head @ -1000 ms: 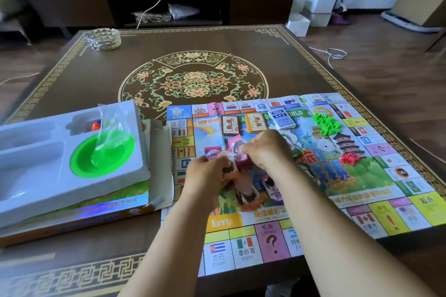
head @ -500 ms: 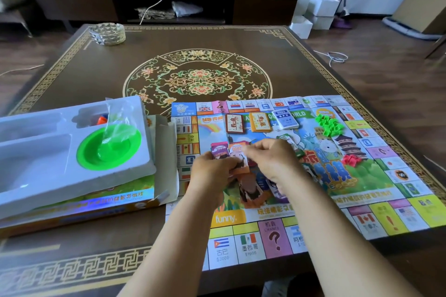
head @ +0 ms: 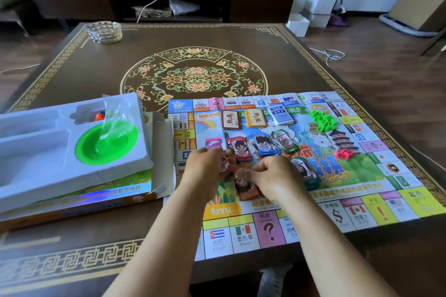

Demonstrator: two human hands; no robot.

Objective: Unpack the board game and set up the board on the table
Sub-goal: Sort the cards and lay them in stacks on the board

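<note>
At the left of the dark tabletop, a white tray with a green bowl is stacked on the game box. Just right of it, the game board is spread flat, with card decks along its far side and stacks of play money in its middle. The left hand is curled round a small wad of notes, and the right hand's fingers are pinched on the brown stack near the board's centre.
</note>
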